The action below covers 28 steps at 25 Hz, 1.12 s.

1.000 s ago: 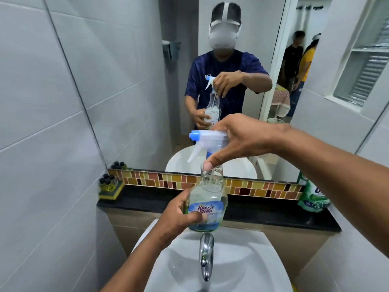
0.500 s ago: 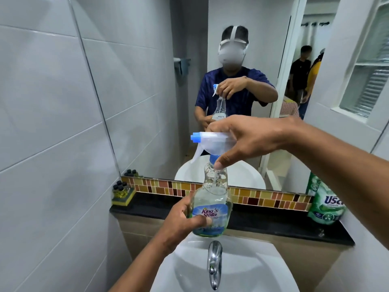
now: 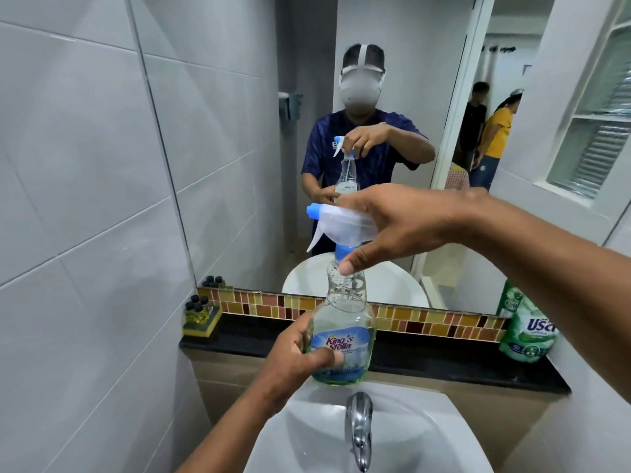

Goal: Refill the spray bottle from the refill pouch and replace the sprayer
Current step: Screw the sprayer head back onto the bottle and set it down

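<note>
Clear bottle (image 3: 343,331) sits upright in my left grip (image 3: 300,356), above the white sink (image 3: 307,435); my right grip (image 3: 392,227) pinches the sprayer (image 3: 341,225) on its neck. Green pouch (image 3: 526,331) stands right on the black counter (image 3: 444,365), tiled walls around.

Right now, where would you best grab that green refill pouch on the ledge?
Take the refill pouch around its narrower upper part, coming from the left front: it stands upright on the black ledge against the right wall, so that side is open.
</note>
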Available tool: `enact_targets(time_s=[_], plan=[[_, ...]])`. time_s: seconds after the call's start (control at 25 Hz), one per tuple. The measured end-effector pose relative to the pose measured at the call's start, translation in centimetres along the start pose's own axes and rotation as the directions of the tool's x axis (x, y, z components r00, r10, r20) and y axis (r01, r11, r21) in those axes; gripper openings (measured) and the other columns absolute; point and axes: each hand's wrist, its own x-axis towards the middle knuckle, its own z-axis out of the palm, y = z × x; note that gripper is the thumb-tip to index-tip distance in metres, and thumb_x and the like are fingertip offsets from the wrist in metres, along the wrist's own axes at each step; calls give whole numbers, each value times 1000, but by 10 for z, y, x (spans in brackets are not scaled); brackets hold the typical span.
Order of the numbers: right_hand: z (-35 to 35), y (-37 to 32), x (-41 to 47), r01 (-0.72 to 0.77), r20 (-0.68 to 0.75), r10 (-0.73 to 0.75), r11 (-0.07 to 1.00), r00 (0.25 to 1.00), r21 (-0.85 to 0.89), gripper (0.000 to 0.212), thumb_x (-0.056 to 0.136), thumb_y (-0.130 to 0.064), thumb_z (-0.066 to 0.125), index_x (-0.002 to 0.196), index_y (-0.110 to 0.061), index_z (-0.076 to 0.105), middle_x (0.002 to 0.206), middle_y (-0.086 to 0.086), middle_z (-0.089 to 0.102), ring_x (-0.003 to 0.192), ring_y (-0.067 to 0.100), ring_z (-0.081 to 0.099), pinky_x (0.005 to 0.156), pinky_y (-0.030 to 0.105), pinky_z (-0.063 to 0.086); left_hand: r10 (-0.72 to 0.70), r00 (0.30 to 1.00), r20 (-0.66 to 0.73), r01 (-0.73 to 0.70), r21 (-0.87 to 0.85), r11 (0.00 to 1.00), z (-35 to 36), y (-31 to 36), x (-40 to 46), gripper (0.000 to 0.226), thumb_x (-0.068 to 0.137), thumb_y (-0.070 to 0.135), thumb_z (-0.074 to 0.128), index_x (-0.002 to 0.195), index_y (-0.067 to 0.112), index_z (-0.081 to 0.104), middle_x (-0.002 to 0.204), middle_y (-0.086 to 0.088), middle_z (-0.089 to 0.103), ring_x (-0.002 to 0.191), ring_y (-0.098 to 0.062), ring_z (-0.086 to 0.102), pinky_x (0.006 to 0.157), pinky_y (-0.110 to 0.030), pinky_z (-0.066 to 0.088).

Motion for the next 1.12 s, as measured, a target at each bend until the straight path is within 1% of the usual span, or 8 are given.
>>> enact_targets(time_s=[0.16, 0.28, 0.36, 0.52, 0.68, 0.84, 0.96, 1.12], plan=[[-2, -13, 8, 40, 25, -41, 998, 999, 43, 38, 83, -48, 81, 107, -22, 65, 97, 3, 65, 84, 20, 65, 68, 39, 54, -3, 1000, -7, 3, 7, 1000, -16, 2, 0, 78, 57, 31, 84, 132, 25, 67, 118, -6, 81, 112, -28, 77, 96, -42, 64], [-2, -19, 12, 21, 34, -23, 999, 999, 45, 47, 79, -53, 82, 111, -22, 67, 99, 4, 66, 86, 21, 66, 71, 44, 56, -11, 1000, 2, 11, 11, 1000, -24, 4, -1, 79, 55, 33, 85, 131, 25, 67, 115, -4, 82, 108, -24, 78, 88, -35, 65], [-3, -22, 12, 27, 56, -30, 998, 998, 51, 48, 81, -50, 82, 116, -22, 64, 102, 3, 65, 89, 21, 66, 74, 43, 57, -1, 1000, 8, 1, 15, 1000, -29, 5, 0, 78, 55, 32, 85, 131, 27, 67, 116, -4, 82, 109, -26, 78, 91, -38, 65], [1, -24, 17, 8, 5, -8, 1000, 1000, -12, 51, 80, -58, 79, 108, -17, 67, 95, 11, 66, 80, 26, 64, 64, 39, 50, -10, 999, 32, 9, 15, 1000, -31, 7, 1, 77, 56, 30, 85, 130, 28, 68, 117, -5, 82, 111, -28, 78, 96, -41, 65], [-1, -23, 13, -12, 45, 8, 996, 999, 84, 49, 79, -52, 83, 114, -21, 67, 100, 5, 67, 86, 21, 67, 71, 37, 56, -4, 999, 48, 3, 25, 1000, -31, 8, 2, 75, 56, 31, 85, 129, 29, 69, 117, -5, 82, 111, -28, 77, 95, -40, 64], [4, -19, 15, -21, -50, 25, 996, 998, 86, 50, 75, -57, 84, 99, -15, 70, 89, 13, 66, 75, 25, 65, 60, 33, 48, -8, 998, 64, 5, 35, 999, -30, 11, 2, 75, 55, 32, 84, 128, 32, 69, 116, -2, 82, 110, -24, 78, 91, -35, 65], [0, -17, 10, -9, 18, 6, 984, 1000, 180, 44, 78, -46, 86, 110, -21, 68, 102, 6, 67, 89, 22, 69, 74, 40, 60, -5, 999, 54, 4, 28, 1000, -30, 12, 1, 72, 53, 32, 84, 124, 35, 70, 112, 1, 83, 106, -20, 79, 85, -29, 65], [6, -13, 14, -20, -124, 34, 993, 992, 118, 50, 76, -55, 84, 97, -12, 69, 90, 13, 69, 78, 26, 68, 68, 48, 55, 5, 999, 54, -6, 26, 1000, -29, 12, 3, 70, 58, 29, 83, 126, 35, 70, 117, -5, 82, 111, -27, 78, 93, -37, 65]])
